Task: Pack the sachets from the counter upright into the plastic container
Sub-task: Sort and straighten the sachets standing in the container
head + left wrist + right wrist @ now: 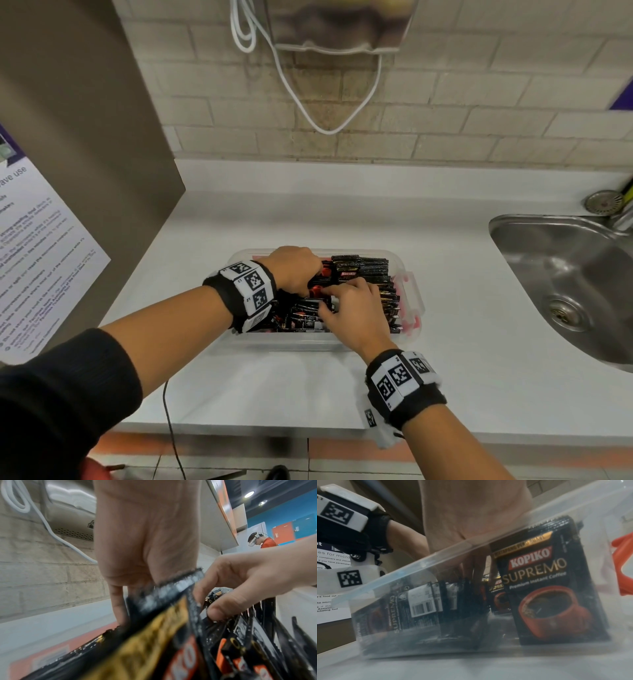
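Observation:
A clear plastic container (308, 342) stands on the white counter (445, 359), packed with several black Kopiko sachets (373, 270). Both hands reach into it. My left hand (305, 284) curls down into the sachets at the middle; in the left wrist view its fingers (118, 608) go behind a tilted black-and-gold sachet (163, 615). My right hand (329, 301) pinches sachet tops beside it, thumb and fingers (217, 609) closed on them. Through the container wall (419, 563) an upright sachet (556, 588) faces the right wrist camera. The fingertips are hidden among the sachets.
A steel sink (565, 274) lies at the right. A brown panel with a printed notice (34, 257) rises at the left. Orange latches (411, 322) stick out from the container's right end. A thin black cable (169, 411) crosses the counter's front edge.

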`<state>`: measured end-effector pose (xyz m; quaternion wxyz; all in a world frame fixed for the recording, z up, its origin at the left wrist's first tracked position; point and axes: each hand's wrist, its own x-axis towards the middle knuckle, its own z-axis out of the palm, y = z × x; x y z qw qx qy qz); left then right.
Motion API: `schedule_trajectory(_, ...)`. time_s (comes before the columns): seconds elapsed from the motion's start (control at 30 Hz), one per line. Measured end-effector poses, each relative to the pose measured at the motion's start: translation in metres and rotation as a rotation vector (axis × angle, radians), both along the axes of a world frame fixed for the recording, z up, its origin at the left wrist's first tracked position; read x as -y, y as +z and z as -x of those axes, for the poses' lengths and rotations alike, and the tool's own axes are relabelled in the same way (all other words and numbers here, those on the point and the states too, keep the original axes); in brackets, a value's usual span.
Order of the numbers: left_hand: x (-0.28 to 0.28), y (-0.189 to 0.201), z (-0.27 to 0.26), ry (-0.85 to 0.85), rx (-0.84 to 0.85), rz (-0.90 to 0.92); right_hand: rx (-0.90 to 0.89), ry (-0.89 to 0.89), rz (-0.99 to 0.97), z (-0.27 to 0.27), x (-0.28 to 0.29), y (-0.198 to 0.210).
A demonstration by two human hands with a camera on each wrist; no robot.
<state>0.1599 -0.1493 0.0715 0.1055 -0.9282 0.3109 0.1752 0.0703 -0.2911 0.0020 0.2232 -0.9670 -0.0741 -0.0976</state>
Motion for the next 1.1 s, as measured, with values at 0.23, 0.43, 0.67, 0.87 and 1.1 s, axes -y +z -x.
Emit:
schedule_trajectory(0.23,0.009,-0.009,-0.001,0.005,-0.096,0.029,-0.011,0.016,0.006,-0.001,0.001,0.000)
schedule_trajectory(0.43,0.007,-0.006,-0.002,-0.005,-0.071,0.040,0.006,0.014,-0.007,0.000,0.001,0.000)
schedule_trajectory(0.67,-0.008,0.018,-0.006,0.057,-0.122,0.234,0.025,0.013,-0.042,0.000,0.001,0.001)
schedule_trajectory(0.87,-0.024,0.034,-0.013,0.093,-0.165,0.428,0.019,0.004,-0.167,0.002,0.001,0.004)
schedule_trajectory(1.1,-0.025,0.055,-0.013,0.094,-0.133,0.622,0.060,-0.025,-0.468,0.007,0.004,0.016)
